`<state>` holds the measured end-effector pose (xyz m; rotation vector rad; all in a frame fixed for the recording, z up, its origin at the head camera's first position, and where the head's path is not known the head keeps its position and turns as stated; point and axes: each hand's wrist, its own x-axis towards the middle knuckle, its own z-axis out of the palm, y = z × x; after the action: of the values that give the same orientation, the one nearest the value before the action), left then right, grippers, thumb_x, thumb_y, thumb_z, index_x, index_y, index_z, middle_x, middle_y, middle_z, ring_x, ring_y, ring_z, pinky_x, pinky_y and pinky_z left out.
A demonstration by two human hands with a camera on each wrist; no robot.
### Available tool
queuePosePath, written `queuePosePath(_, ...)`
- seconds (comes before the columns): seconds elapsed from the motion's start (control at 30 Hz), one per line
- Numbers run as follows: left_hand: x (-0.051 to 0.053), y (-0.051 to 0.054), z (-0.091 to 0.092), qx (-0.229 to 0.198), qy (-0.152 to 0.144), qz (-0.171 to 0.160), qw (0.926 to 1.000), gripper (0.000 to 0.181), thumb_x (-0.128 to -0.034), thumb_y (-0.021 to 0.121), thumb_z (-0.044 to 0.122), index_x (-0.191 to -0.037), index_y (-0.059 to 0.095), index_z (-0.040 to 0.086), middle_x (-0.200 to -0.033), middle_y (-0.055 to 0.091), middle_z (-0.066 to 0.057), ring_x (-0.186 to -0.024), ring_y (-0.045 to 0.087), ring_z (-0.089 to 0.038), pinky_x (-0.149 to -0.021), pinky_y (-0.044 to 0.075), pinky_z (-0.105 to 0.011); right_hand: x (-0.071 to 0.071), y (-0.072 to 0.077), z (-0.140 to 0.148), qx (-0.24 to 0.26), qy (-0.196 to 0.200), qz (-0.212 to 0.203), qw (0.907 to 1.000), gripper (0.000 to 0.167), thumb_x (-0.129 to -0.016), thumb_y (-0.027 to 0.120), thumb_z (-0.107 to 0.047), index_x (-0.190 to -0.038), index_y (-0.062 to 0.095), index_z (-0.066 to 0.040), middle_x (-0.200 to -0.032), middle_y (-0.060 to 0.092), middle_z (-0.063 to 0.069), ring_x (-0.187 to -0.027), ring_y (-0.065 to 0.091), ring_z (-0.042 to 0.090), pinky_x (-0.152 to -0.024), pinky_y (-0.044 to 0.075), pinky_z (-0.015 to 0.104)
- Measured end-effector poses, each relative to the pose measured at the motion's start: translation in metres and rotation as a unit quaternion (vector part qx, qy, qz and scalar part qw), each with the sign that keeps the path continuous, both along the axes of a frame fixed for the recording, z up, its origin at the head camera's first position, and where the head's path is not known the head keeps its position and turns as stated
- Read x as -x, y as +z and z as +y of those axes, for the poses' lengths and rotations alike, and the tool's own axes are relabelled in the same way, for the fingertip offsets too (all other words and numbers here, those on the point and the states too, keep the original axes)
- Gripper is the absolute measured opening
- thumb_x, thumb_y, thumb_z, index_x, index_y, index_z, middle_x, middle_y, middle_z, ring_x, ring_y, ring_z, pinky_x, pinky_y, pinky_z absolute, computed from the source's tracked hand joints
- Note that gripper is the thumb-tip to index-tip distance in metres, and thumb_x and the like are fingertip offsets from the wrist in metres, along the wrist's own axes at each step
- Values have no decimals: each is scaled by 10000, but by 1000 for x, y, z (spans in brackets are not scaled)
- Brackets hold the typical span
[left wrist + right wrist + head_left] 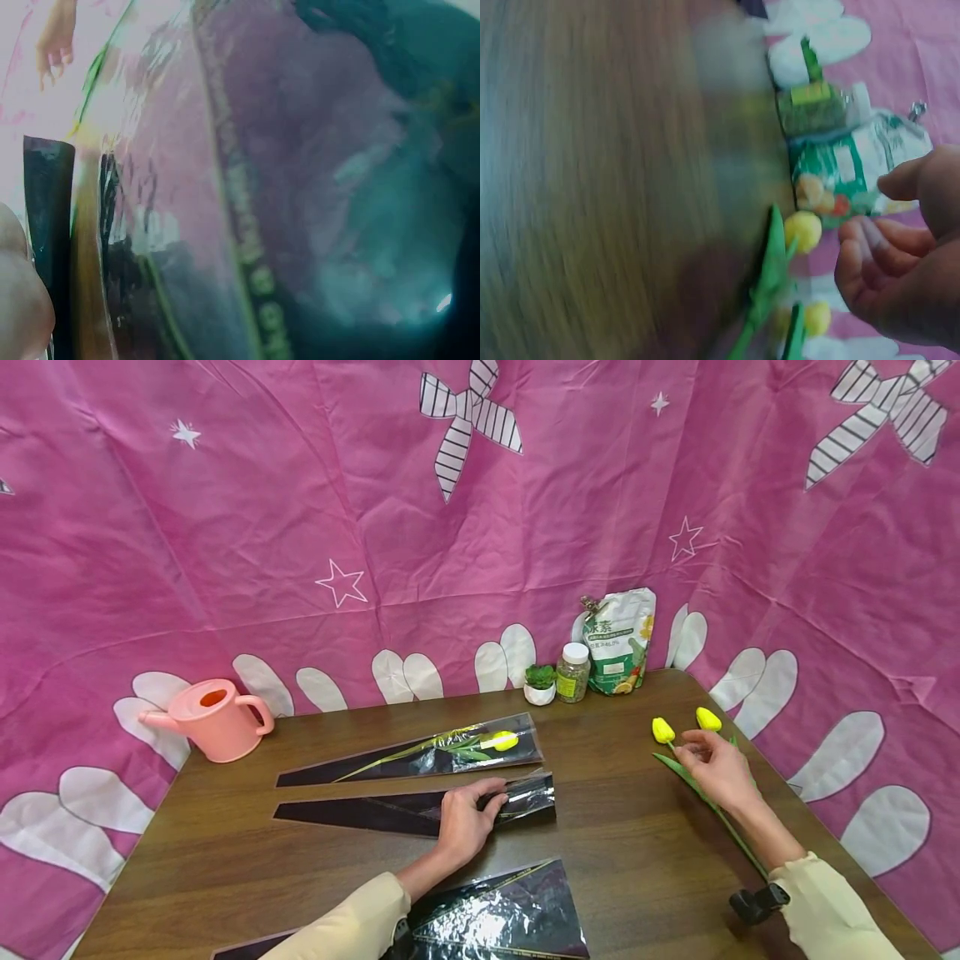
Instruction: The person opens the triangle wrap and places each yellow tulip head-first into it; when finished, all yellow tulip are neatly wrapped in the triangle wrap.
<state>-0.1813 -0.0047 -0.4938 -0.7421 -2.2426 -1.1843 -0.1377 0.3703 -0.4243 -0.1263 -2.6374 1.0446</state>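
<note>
Three black-and-clear flower sleeves lie on the wooden table. My left hand (467, 821) pinches the film of the middle sleeve (532, 797) near its wide end. The back sleeve (405, 762) holds a yellow tulip (504, 741); the front sleeve (498, 910) is partly under my left forearm. At the right, my right hand (722, 772) is over two loose yellow tulips, one bloom (662, 731) left of the fingers and the other (708, 719) behind them. In the right wrist view, the thumb and fingers of my right hand (904, 259) are apart with nothing between them.
A pink watering can (225, 722) stands at the back left of the table (600, 827). Along the back edge are a small potted plant (539, 685), a white-lidded jar (573, 675) and a green-and-white bag (618, 643). A pink curtain (262, 527) hangs behind.
</note>
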Motion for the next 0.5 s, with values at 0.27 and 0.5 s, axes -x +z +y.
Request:
queuePosePath(0.27, -2, 0, 0, -41, -219, 26, 9997, 198, -762, 842, -2, -935, 798, 84, -936, 761, -12, -878, 728, -179, -757, 566, -368, -1, -9, 22, -1068, 137, -381, 9935, 397, -898, 691, -91, -1105, 547, 216, -942, 640, 318, -870, 624, 466, -774, 481, 599)
queuePosePath(0.5, -4, -2, -1, -66, -252, -239, 9994, 172, -785, 827, 2, -943, 790, 60, -1077, 745, -78, -996, 713, -226, -828, 557, -426, 0, -10, 24, -1231, 142, -693, 9899, 453, -867, 712, -119, -1066, 522, 242, -938, 611, 362, -889, 591, 526, -781, 472, 619)
